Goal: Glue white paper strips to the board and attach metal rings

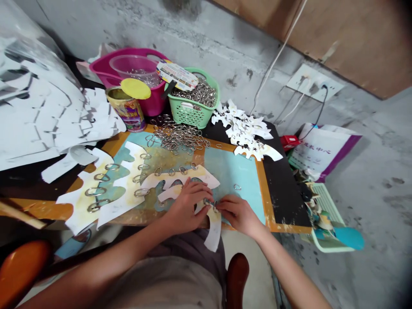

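My left hand (189, 204) curls over a white scalloped strip (213, 234), its thumb against the strip's near edge. The strip's lower end hangs past the table's front edge. My right hand (237, 214) is closed in a pinch on a small metal ring (215, 205) at that strip; the fingers partly hide it. Left of my hands lie more white scalloped strips (124, 201) with yellowish stains and metal rings (95, 191) along them. Another ringed strip (206, 174) lies just beyond my left hand. A single loose ring (237, 187) rests on the blue sheet.
Behind lies a heap of metal rings (182, 137). A green basket (193, 111) of rings, a pink basket (157, 101) and a can (131, 113) stand along the wall. Finished-looking strips (246, 128) pile at back right; white cut pieces (41, 111) fill the left.
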The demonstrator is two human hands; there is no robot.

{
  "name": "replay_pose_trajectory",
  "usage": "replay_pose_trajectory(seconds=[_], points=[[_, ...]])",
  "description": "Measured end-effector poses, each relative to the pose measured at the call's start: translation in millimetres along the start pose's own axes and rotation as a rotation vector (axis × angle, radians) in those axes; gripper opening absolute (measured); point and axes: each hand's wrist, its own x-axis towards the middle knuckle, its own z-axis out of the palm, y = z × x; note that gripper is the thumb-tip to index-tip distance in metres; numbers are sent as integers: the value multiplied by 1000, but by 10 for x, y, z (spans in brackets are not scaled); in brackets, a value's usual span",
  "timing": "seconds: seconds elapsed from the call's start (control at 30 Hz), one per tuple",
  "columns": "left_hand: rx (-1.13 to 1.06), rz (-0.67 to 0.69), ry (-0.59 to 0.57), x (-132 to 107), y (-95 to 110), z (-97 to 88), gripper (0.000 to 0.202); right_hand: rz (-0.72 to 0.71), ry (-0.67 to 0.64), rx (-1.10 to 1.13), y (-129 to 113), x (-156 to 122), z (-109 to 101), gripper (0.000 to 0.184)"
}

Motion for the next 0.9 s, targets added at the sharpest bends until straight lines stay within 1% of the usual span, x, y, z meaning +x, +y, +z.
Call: replay_pose_trajectory(seconds=[0.07,0.13,0.2,0.27,0.37,0.47,0.6,0.67,0.73,0.8,0.9], points=[[19,15,27,16,38,-78,15,7,12,-16,-16,-21,26,19],[66,95,-4,48,57,-111,19,16,15,-36,-44,-36,46,20],[123,202,-95,97,51,-96,20,46,38,-53,-72,-53,63,19],[195,265,-205,155,25,-53,17,100,79,-51,-92,-76,80,15],[279,265,-328,228,-17,5,14,178,129,41,-123,-124,98,15],[292,246,-394,276,-23,10,16,227,180,183,-182,-171,99,21],[258,282,-443,317,-4,-29,16,242,226,257,-288,-225,88,25],[256,311,-450,323,-2,-41,17,223,219,288,-320,-258,86,25],[271,332,-445,317,-4,-42,16,191,248,338,-322,-295,88,25],[290,338,-433,306,-8,-43,14,195,364,366,-296,-325,90,26],[278,320,-357,290,-23,-90,13,309,620,285,-230,-344,81,21]])
